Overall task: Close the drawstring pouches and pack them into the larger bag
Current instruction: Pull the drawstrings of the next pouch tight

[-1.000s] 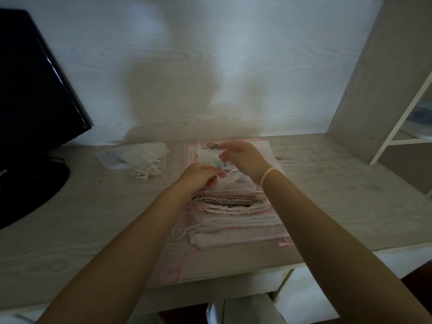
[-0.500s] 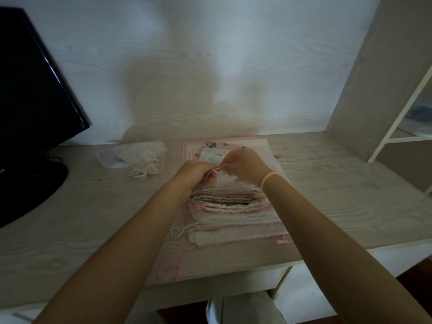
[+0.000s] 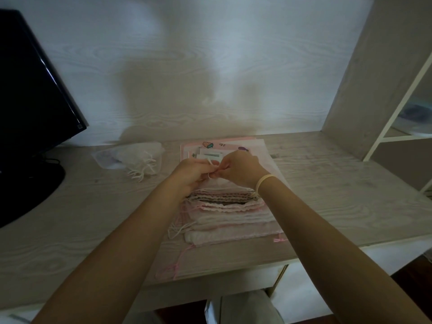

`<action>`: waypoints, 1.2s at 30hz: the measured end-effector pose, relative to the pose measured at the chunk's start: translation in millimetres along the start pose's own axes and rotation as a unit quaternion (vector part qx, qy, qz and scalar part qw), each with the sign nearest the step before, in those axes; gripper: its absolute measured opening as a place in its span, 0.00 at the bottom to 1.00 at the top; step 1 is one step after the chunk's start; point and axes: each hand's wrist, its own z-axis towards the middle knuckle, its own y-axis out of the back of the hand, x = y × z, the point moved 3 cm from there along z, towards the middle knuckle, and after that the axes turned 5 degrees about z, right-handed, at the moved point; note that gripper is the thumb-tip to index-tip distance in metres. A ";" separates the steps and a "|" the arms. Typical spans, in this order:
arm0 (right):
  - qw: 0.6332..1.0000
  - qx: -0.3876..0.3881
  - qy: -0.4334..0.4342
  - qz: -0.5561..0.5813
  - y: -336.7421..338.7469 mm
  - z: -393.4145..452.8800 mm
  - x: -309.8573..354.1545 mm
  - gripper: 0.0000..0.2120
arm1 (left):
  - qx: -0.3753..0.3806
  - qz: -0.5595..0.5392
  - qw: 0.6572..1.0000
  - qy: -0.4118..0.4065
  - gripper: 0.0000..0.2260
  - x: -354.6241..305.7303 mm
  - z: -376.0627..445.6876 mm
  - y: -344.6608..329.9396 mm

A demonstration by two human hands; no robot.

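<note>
Right now a thin white drawstring [image 3: 211,169] is pinched between both hands, the left hand [image 3: 190,174] and the right hand [image 3: 240,170] meeting fingertip to fingertip just above the far end of the stack of pouches [image 3: 226,211]. Both hands are curled tight on the string. The pouch it belongs to is mostly hidden under the hands, so how far its mouth is drawn cannot be told.

The stack lies on a flat pink bag [image 3: 257,146] with cartoon prints, which reaches beyond the stack toward the wall. Left of the stack a separate white pouch [image 3: 140,157] lies apart on the desk [image 3: 339,197]. Further left of the stack stands a dark monitor [image 3: 30,108].

Likely risks: the fine cord could slip from the fingertips, or a sideways pull could drag the layered pouches askew and tangle the loose pink strings at the stack's near-left corner.
</note>
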 end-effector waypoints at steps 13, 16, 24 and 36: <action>0.982 0.065 -0.061 0.166 -6.6 12.1 -16.6 0.07 | -0.075 0.260 0.952 -0.142 0.11 -11.1 -15.6 -0.8; 0.963 0.076 -0.090 0.243 -17.5 9.2 -15.4 0.06 | -0.112 0.296 0.931 -0.182 0.11 -9.8 -15.6 -0.7; 0.915 0.131 -0.103 0.368 -29.8 13.3 -24.5 0.13 | -0.161 0.249 0.935 -0.195 0.09 -2.9 -10.0 2.2; 0.960 0.059 -0.099 0.255 -22.9 17.7 -24.9 0.05 | -0.105 0.191 0.963 -0.156 0.03 -3.6 -14.1 3.6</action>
